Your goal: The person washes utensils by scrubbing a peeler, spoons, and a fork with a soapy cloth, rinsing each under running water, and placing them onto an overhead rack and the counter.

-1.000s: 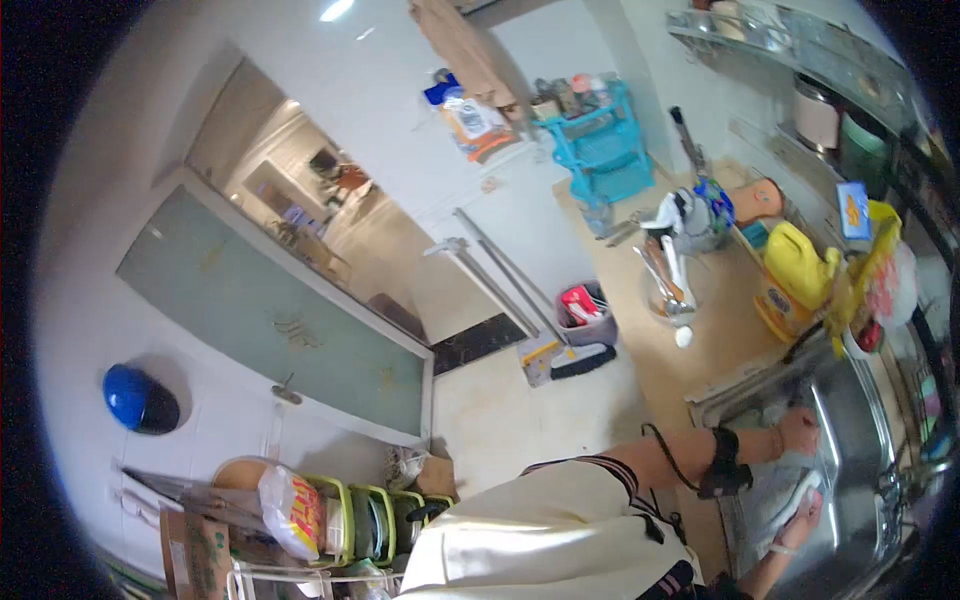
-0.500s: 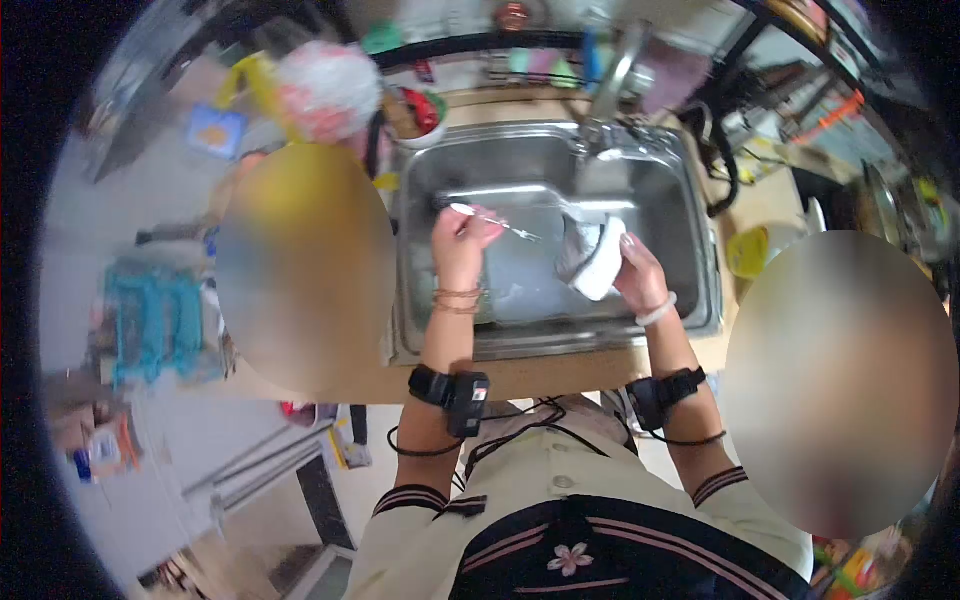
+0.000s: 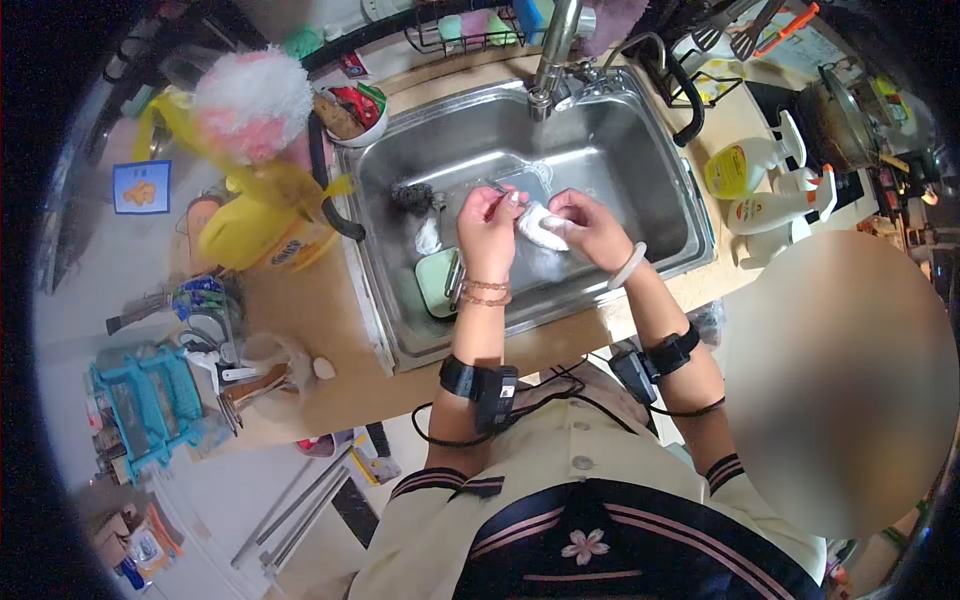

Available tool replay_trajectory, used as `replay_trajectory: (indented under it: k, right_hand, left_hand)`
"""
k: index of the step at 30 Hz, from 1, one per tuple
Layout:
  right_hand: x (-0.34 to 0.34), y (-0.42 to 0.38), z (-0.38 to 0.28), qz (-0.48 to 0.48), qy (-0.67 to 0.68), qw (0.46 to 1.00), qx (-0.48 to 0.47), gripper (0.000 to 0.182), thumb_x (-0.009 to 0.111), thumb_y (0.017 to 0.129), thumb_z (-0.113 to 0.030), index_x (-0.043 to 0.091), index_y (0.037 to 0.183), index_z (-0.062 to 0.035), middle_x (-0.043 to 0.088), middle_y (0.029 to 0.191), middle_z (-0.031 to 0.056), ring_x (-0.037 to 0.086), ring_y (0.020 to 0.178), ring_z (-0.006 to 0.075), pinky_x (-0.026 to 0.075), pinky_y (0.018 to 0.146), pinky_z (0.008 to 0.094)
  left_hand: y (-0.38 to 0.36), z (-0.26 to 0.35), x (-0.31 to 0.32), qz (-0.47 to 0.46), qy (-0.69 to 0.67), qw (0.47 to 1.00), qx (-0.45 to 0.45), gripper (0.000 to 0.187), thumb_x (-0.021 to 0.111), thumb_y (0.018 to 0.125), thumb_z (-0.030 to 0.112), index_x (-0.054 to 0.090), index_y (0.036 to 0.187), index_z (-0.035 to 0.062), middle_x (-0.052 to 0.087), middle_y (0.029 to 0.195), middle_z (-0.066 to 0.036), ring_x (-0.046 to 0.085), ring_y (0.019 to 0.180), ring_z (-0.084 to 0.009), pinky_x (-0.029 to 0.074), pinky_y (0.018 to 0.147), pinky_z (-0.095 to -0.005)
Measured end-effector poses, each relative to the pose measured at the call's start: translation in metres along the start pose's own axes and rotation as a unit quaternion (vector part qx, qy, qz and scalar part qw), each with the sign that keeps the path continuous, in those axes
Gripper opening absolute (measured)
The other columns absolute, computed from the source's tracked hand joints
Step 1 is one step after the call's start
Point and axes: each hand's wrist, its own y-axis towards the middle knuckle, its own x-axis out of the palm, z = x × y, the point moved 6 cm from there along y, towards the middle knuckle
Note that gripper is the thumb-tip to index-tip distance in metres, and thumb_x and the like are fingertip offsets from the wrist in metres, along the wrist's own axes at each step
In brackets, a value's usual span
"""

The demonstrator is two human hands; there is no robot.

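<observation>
Both hands over sink (image 3: 640, 150): L hand (image 3: 487, 228) fingers pinch utensil (image 3: 497, 189); R hand (image 3: 590, 225) fingers clamp sponge (image 3: 541, 226).

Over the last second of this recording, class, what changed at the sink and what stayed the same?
The view swung from the kitchen floor to look down into the sink. The left hand, holding a thin metal utensil, and the right hand, holding a white sponge, came together; half a second ago they were apart. Both hands kept their grips and stayed over the basin.
</observation>
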Motion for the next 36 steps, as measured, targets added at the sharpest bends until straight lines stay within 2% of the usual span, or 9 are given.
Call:
replay_trajectory:
  k: [6,7,9,10,12,14,16,18,36]
  right_hand:
    - [0.006,-0.015,0.009,0.026,0.013,0.999,0.044,0.019,0.059,0.074,-0.004,0.049,0.09,-0.0039,0.053,0.073,-0.0006,0.049,0.067,0.0059,0.04,0.057,0.0184]
    - [0.004,-0.019,0.009,0.039,0.042,0.997,0.044,0.019,0.057,0.074,-0.002,0.048,0.092,-0.0039,0.052,0.074,-0.0009,0.048,0.067,0.0054,0.039,0.058,0.018]
    - [-0.002,-0.025,0.011,0.063,0.102,0.992,0.039,0.021,0.053,0.075,0.003,0.047,0.094,-0.0038,0.051,0.076,-0.0013,0.047,0.068,0.0046,0.037,0.058,0.0173]
    - [-0.003,-0.026,0.015,0.076,0.104,0.991,0.035,0.021,0.054,0.075,0.001,0.047,0.094,-0.0041,0.053,0.076,-0.0008,0.048,0.068,0.0051,0.038,0.058,0.0176]
    - [-0.011,-0.033,0.022,0.107,0.103,0.988,0.03,0.021,0.057,0.075,-0.003,0.048,0.094,-0.0046,0.056,0.074,0.0003,0.051,0.067,0.0061,0.04,0.057,0.0182]
    - [-0.014,-0.04,0.025,0.128,0.076,0.988,0.044,0.02,0.058,0.075,-0.004,0.049,0.094,-0.005,0.055,0.073,-0.0003,0.05,0.063,0.0059,0.039,0.055,0.0174]
    - [-0.012,-0.045,0.027,0.138,0.077,0.986,0.063,0.02,0.058,0.075,-0.005,0.049,0.093,-0.0051,0.054,0.072,-0.0009,0.049,0.062,0.0059,0.038,0.054,0.0174]
    - [-0.01,-0.047,0.024,0.151,0.068,0.985,0.041,0.02,0.059,0.074,-0.005,0.049,0.092,-0.0051,0.054,0.072,-0.0013,0.048,0.063,0.006,0.037,0.055,0.0179]
    - [-0.007,-0.069,0.028,0.218,0.024,0.973,0.066,0.018,0.059,0.075,-0.004,0.049,0.09,-0.0046,0.052,0.074,-0.0028,0.046,0.065,0.0029,0.037,0.056,0.0158]
  left_hand:
    - [0.003,-0.014,-0.011,-0.057,0.076,0.995,-0.008,0.016,0.055,0.078,0.006,0.051,0.091,-0.0012,0.059,0.081,-0.008,0.056,0.069,-0.0132,0.046,0.065,-0.0232]
    - [-0.007,0.021,-0.007,-0.052,0.231,0.97,0.06,0.02,0.056,0.077,0.005,0.051,0.095,0.0001,0.058,0.085,-0.006,0.054,0.076,-0.0129,0.044,0.072,-0.024]
    - [-0.015,0.061,-0.018,0.042,0.291,0.938,0.183,0.022,0.054,0.077,0.004,0.051,0.097,-0.0019,0.055,0.092,-0.008,0.052,0.083,-0.0132,0.041,0.076,-0.0258]
    - [-0.024,0.095,-0.014,0.016,0.179,0.963,0.203,0.024,0.056,0.076,0.005,0.051,0.099,0.0011,0.054,0.092,-0.006,0.05,0.084,-0.013,0.039,0.078,-0.0265]
    - [-0.056,0.166,-0.007,-0.002,0.214,0.943,0.253,0.024,0.057,0.074,0.005,0.052,0.097,0.0,0.054,0.09,-0.007,0.05,0.084,-0.0131,0.038,0.08,-0.0257]
    - [-0.097,0.22,-0.007,-0.015,0.08,0.947,0.31,0.015,0.049,0.079,0.017,0.056,0.088,0.0067,0.058,0.084,-0.007,0.052,0.083,-0.0174,0.039,0.079,-0.031]
    - [-0.127,0.254,-0.035,0.04,-0.049,0.908,0.414,0.031,0.048,0.079,0.029,0.047,0.104,0.0113,0.056,0.085,-0.009,0.052,0.081,-0.0228,0.038,0.081,-0.0394]
    - [-0.141,0.268,-0.049,0.027,-0.108,0.876,0.469,0.03,0.048,0.079,0.028,0.047,0.104,0.0107,0.056,0.086,-0.009,0.052,0.081,-0.0225,0.038,0.081,-0.0388]
    - [-0.137,0.276,-0.026,-0.242,-0.211,0.852,0.413,0.029,0.048,0.08,0.019,0.047,0.106,0.0053,0.055,0.092,-0.011,0.052,0.085,-0.0197,0.04,0.08,-0.0336]
